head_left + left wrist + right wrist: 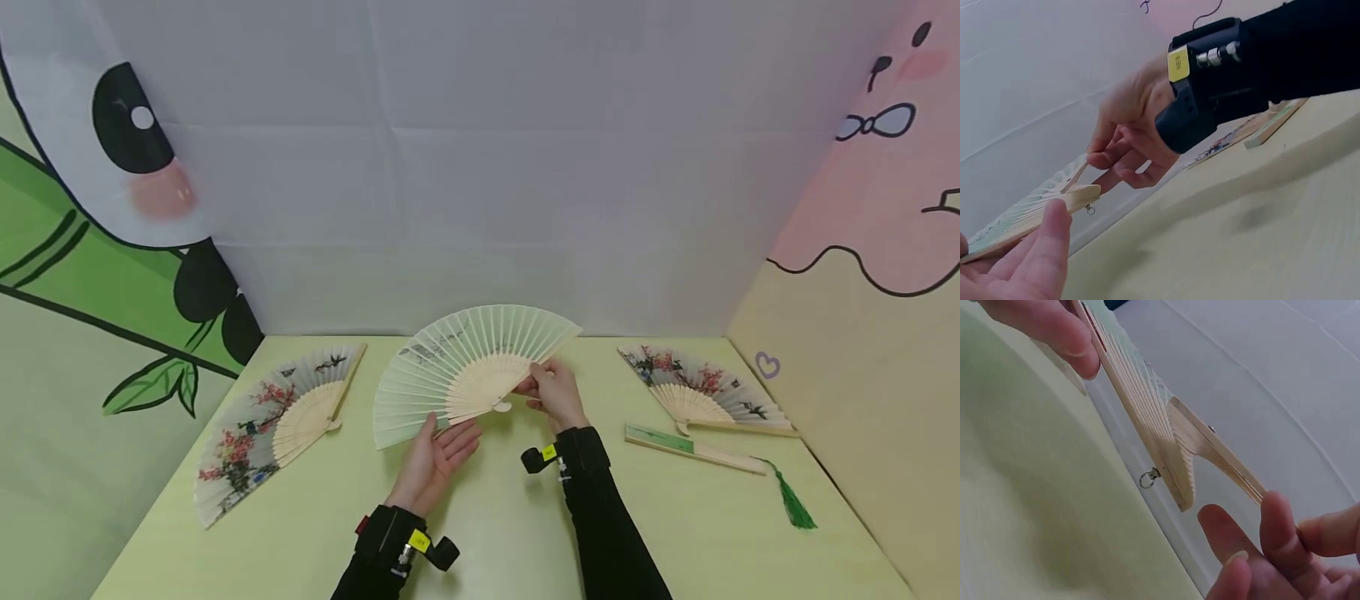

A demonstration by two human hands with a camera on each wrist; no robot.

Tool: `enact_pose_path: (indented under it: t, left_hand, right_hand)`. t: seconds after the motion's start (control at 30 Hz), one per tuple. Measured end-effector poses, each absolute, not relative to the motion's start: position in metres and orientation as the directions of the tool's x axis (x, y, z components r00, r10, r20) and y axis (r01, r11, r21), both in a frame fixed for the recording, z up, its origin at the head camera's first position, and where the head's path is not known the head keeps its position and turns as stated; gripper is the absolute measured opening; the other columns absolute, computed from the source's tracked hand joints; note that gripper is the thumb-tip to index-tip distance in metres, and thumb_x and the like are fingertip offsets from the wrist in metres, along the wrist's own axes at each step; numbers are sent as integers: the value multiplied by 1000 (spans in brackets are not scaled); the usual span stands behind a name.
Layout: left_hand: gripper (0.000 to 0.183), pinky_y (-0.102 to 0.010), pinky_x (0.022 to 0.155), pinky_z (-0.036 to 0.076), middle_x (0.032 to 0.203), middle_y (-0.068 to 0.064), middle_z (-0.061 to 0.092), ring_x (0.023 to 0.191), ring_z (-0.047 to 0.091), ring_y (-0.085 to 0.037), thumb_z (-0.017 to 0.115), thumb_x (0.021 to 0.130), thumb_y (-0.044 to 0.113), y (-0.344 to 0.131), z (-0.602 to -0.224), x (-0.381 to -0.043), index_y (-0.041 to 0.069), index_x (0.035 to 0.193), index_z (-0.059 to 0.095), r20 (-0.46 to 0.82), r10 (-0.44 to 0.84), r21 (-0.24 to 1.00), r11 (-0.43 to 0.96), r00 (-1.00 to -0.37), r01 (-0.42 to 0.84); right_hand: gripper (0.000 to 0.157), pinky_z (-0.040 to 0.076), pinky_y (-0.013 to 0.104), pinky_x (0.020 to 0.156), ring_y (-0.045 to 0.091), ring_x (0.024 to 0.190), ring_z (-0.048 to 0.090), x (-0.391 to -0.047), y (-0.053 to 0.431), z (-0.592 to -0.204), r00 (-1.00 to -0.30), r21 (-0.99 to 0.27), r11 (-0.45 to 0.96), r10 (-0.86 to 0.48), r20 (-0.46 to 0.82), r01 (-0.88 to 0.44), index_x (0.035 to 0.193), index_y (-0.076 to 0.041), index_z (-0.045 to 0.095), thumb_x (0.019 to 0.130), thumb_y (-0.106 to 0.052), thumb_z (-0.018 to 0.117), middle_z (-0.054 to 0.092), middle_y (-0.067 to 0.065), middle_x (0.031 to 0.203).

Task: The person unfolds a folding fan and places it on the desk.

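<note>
A pale green folding fan (427,375) with bare wooden ribs is spread wide above the table, in front of the wall. My right hand (557,396) pinches its right outer stick between thumb and fingertips. At the fan's lower left edge, my left hand (427,473) is palm up, the stick between thumb and fingers. A small metal ring (1147,479) hangs at the pivot in the right wrist view. From the left wrist, the rib ends (1082,197) show between the two hands.
On the left of the table lies an open flowered fan (258,417); a similar flowered fan (693,387) lies at the right. Before that one is a closed fan (697,451) with a green tassel (793,504). Cloth-covered walls (480,167) stand behind and beside the table.
</note>
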State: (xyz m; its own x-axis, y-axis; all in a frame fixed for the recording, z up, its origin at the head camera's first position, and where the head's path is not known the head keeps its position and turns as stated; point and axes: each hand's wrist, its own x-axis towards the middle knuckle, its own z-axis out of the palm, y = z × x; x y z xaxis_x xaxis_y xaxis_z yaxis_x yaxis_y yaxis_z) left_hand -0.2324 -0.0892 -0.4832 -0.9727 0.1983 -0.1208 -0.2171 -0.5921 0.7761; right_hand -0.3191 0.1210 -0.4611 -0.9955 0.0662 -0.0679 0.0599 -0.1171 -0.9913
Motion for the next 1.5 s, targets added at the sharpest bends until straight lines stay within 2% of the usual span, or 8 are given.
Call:
enact_pose_path:
  t: [0.17,0.43,0.67,0.93,1.07,1.17,1.33,1.5]
  left_hand:
    - [59,-33,108,41,154,-30,22,132,45,-32,15,109,38,-105,-485,-223,0,153,6,-152,182,665,-708,-971,-237]
    - [61,-32,114,32,159,-25,9,144,20,-33,10,108,39,-116,-496,-210,11,151,-24,-169,181,502,-830,-969,-242]
    - [63,-31,113,32,160,-23,8,140,32,-29,11,107,40,-122,-501,-205,8,152,-20,-211,168,448,-859,-963,-248]
    - [65,-31,113,33,161,-20,4,133,43,-30,9,107,42,-122,-503,-201,2,153,-13,-241,222,335,-894,-945,-296]
    - [66,-30,113,32,160,-22,4,131,45,-30,8,107,43,-120,-500,-196,-2,153,-8,-235,258,305,-896,-937,-324]
    - [64,-31,113,32,157,-27,12,130,47,-32,10,108,39,-116,-496,-192,-2,153,-8,-234,274,321,-884,-933,-340]
    - [57,-32,110,37,146,-25,31,120,53,-28,13,109,32,-103,-488,-193,-4,152,0,-222,279,433,-830,-934,-350]
    - [42,-31,99,45,124,-16,47,109,54,-24,17,109,28,-86,-479,-201,-3,136,26,-223,283,517,-777,-933,-359]
  right_hand:
    - [21,49,26,53,30,82,71,-335,93,-455,-997,-997,-27,-36,-69,70,89,-3,51,103,-19,50,68,12,76]
    - [20,50,27,55,21,70,67,-363,61,-463,-965,-982,110,-194,-176,157,88,-5,52,103,-19,52,66,10,76]
    - [25,48,25,53,22,71,69,-369,45,-468,-949,-965,212,-239,-206,156,87,-4,54,104,-21,50,70,15,84]
    - [33,38,22,42,12,45,55,-371,41,-476,-938,-949,223,-217,-271,222,88,10,67,102,-16,53,70,21,77]
    - [34,42,21,41,15,48,62,-371,42,-478,-936,-947,210,-202,-287,245,89,12,68,101,-16,54,69,18,71]
    - [31,46,22,43,20,55,67,-367,47,-477,-938,-943,235,-196,-285,237,100,12,66,102,-17,53,68,16,72]
    - [29,49,26,46,25,58,68,-354,70,-472,-950,-890,452,-249,-186,56,119,4,58,102,-19,52,68,16,79]
    - [22,46,30,48,23,55,63,-333,118,-464,-948,-696,695,-311,-63,-182,112,-3,62,100,-19,53,66,8,78]
